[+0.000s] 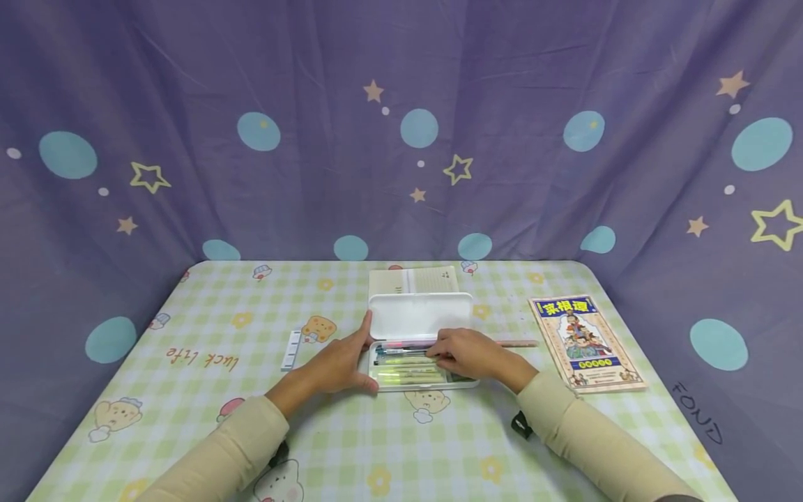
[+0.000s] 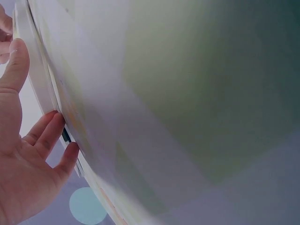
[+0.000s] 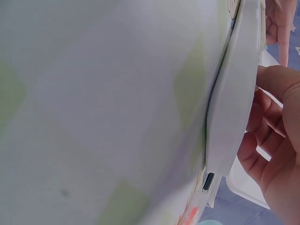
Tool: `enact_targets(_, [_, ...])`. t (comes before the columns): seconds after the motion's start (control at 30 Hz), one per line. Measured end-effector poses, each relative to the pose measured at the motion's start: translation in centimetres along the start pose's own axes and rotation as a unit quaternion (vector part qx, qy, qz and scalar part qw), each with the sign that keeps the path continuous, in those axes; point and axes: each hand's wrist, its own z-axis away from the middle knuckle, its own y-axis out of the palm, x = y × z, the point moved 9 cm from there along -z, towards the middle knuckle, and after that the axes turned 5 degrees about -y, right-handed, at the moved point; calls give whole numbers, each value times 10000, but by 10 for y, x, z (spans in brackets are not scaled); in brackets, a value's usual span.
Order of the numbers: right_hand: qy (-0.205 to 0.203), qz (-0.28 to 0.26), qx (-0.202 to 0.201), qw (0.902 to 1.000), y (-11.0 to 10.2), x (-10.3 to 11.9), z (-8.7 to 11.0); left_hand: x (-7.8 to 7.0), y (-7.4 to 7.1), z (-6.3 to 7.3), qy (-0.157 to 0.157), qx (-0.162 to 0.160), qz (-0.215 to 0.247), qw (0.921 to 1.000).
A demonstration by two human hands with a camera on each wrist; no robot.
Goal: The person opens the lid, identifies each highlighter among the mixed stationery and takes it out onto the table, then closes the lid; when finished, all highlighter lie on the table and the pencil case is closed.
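A white pencil case (image 1: 420, 318) lies open at the middle of the table, its lid tipped back. Inside are several pens and yellow highlighters (image 1: 408, 376). Along the case's left end spreads my left hand (image 1: 341, 362), thumb at the near corner and index finger raised beside the lid. The left wrist view shows its fingers (image 2: 58, 129) extended against the case's side. My right hand (image 1: 467, 352) reaches into the right half with curled fingers and pinches the end of a dark pen (image 1: 410, 353). Its fingertips are partly hidden by the case wall (image 3: 229, 103) in the right wrist view.
Behind the lid lies a cream notebook (image 1: 414, 280). A pink stick-like item (image 1: 519, 343) extends right of the case. The comic-style book (image 1: 586, 341) lies farther right, and a small white-and-blue strip (image 1: 291, 351) sits left. A purple curtain (image 1: 314, 195) encloses the table.
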Motion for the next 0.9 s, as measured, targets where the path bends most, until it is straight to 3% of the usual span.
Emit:
enact_targets(0.37, [-95, 48, -350, 9993, -9, -1, 4, 2, 0, -1, -141, 7, 50, 9999])
enact_targets(0.9, [157, -146, -555, 9982, -23, -17, 27, 3, 2, -2, -101, -8, 6, 9999])
